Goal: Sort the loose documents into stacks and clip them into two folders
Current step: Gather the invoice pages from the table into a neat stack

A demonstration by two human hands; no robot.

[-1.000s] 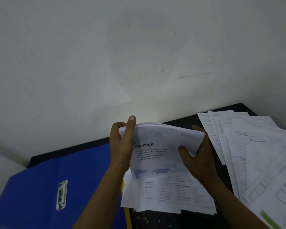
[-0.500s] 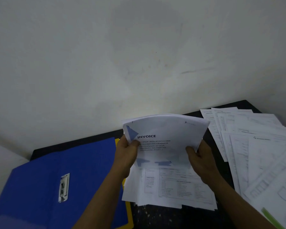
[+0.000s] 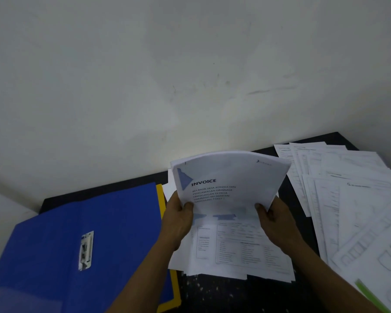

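one pale wall [image 3: 145,75] fills the upper two thirds of the frame. below it is one dark speckled table [image 3: 212,294]. one blue folder [image 3: 43,256] lies open at lower left. one fan of loose documents [image 3: 348,199] spreads over the right side, overlapping, too many sheets to count. one flat pile of printed sheets [image 3: 235,251] lies at lower centre. above it a thin bundle headed "invoice" [image 3: 230,177] is held up, its top edge bowed; its sheet count cannot be told. two hands hold it: the left hand [image 3: 178,224] pinches its left edge, the right hand [image 3: 275,222] its right edge, thumbs in front. one yellow folder [image 3: 175,288] shows as a strip under the blue one. one metal clip [image 3: 86,250] sits on the blue folder.
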